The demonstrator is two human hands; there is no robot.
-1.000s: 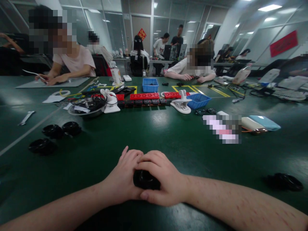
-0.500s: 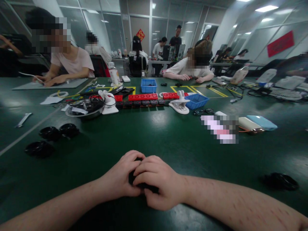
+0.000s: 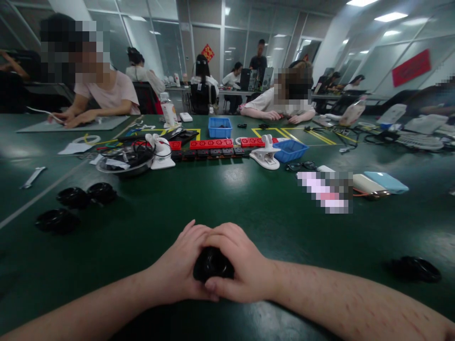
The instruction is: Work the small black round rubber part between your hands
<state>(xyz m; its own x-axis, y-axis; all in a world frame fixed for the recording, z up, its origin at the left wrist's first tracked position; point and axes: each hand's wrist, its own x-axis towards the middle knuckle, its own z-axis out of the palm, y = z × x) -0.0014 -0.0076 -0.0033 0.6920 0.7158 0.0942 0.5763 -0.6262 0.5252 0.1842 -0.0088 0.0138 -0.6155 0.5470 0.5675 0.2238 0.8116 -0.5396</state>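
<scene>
Over the near middle of the dark green, smooth-topped table (image 3: 284, 227), the left hand (image 3: 177, 263) and right hand (image 3: 245, 265) grip a glossy black, rounded, plastic-looking object (image 3: 212, 264), apparently a two-handed working step whose next move calls for firm, even pressure.

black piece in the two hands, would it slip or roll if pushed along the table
The black piece probably feels somewhat slippery, since its surface looks glossy. It might rock or roll when pushed, as its visible outline is rounded. Stiffness is hard to judge, because the left hand and right hand cover much of it.
</scene>
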